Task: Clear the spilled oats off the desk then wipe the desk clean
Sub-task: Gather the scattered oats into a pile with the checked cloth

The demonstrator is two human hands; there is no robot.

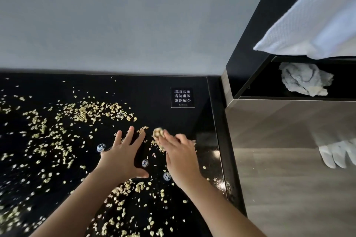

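Pale oats point(90, 111) lie scattered over most of the black glass desk point(150, 90), thickest at the middle and near the front edge. My left hand point(123, 154) lies flat on the desk with fingers spread, holding nothing. Just to its right, my right hand point(179, 154) is blurred, its fingers closed on a clump of oats point(158, 132) at the fingertips. A crumpled grey-white cloth point(304, 79) lies on a dark shelf to the right of the desk.
A few soapy bubbles point(101, 147) sit among the oats. A small black sign point(182, 97) with white characters stands near the desk's back right corner. Right of the desk are a wooden floor point(289, 188), white bedding point(317, 15) and a white slipper point(335, 153).
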